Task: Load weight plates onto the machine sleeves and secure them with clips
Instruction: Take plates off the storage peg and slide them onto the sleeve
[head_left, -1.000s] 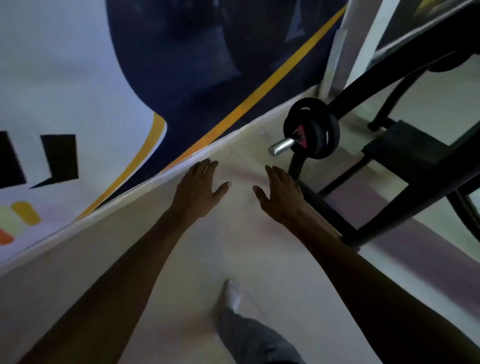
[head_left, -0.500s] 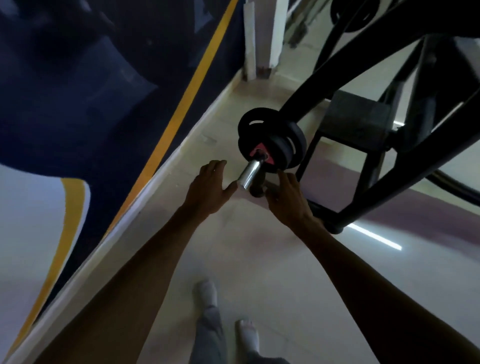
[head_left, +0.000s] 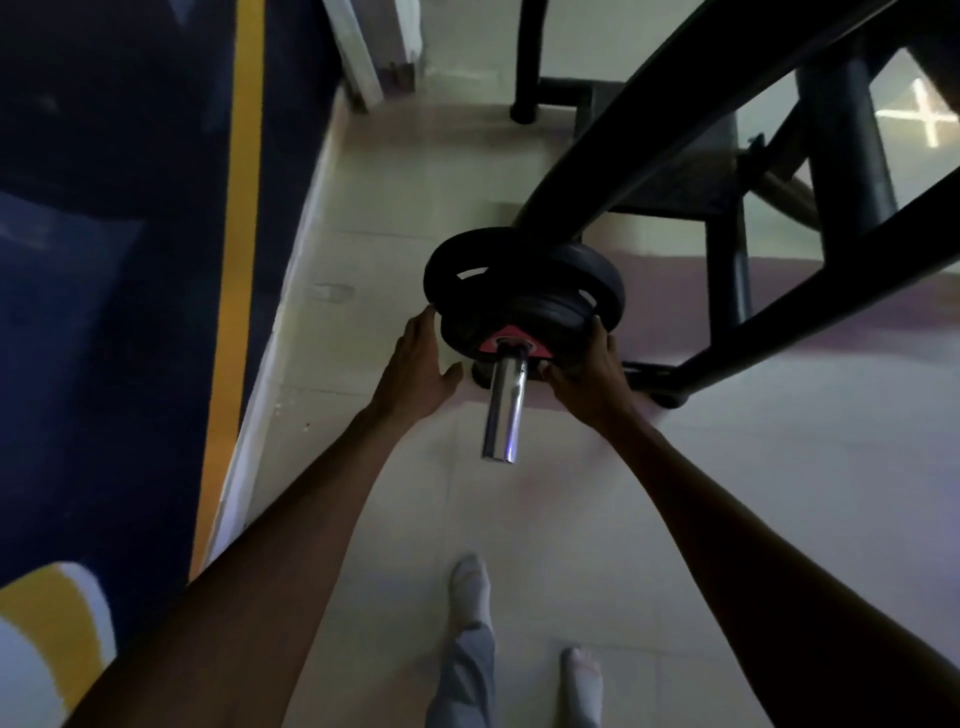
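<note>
Pale tiled floor; black machine frame foot resting on it; two socked feet standing near bottom.

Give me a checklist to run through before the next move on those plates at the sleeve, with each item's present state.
1. Plates seated on the chrome sleeve: ok; the front plate and the larger plate behind it sit on it.
2. Free sleeve length left for a clip: ok; bare chrome sticks out towards the camera.
3. Clip in place: cannot tell; only a red piece shows round the sleeve at the plate's face.
4. Left hand on the front plate's edge: ok, fingers straight against it.
5. Right hand grip: ok, fingers curl round the plate's right rim.
6. Feet out from under the plates: ok; socked foot stands back.
</note>
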